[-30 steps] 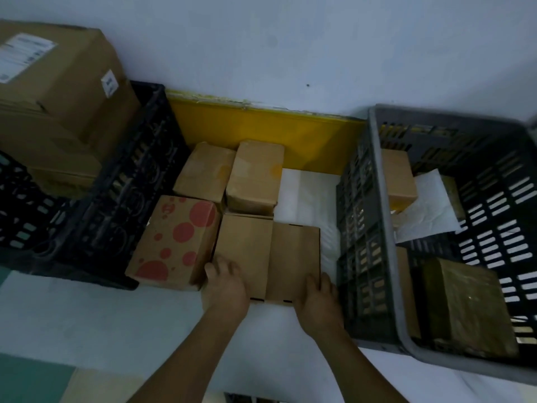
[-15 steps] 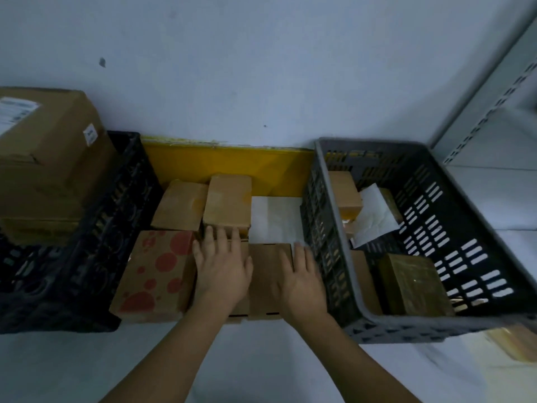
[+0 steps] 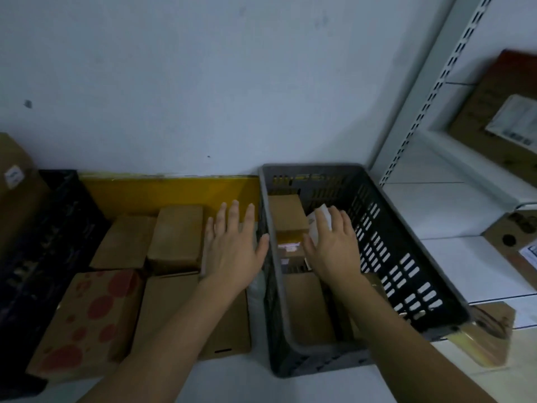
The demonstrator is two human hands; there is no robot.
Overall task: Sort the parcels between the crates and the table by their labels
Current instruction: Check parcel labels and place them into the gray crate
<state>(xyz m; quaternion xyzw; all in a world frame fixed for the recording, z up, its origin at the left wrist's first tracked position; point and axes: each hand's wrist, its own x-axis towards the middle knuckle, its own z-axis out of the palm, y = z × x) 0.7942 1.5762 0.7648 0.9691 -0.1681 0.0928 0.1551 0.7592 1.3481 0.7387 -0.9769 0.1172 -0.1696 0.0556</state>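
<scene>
1. Head view, nearest zone: both forearms are extending away from the body. The left hand [image 3: 232, 251] has left the flat box [image 3: 180, 315] it was pressing half a second ago and is now hovering past it, fingers spread, holding nothing.
2. The right hand [image 3: 331, 245] has crossed the rim of the grey crate [image 3: 406, 251] and is reaching inside, fingers spread over a white packet [image 3: 321, 218]; contact cannot be confirmed, and nothing is pinched.
3. Meaning for the task, as a judgement: the flat box is placed and released on the table [image 3: 232, 382], and the next parcel is being selected from the grey crate.
4. Count, table, near row: one spotted box [image 3: 84, 324] and the flat box, side by side.
5. Count, table, far row: two plain boxes [image 3: 177, 237], touching, in front of a yellow board [image 3: 162, 190].
6. Count, grey crate: one box near [image 3: 308, 309], one box far [image 3: 286, 212], the white packet beside it; further contents are hidden by the right arm.
7. Count, crates: two, the grey one at right and a black crate [image 3: 43, 257] at left carrying a large carton [image 3: 14, 193].
8. Far right: a shelf rack [image 3: 421, 112] is holding more cartons, blurred and not countable.
</scene>
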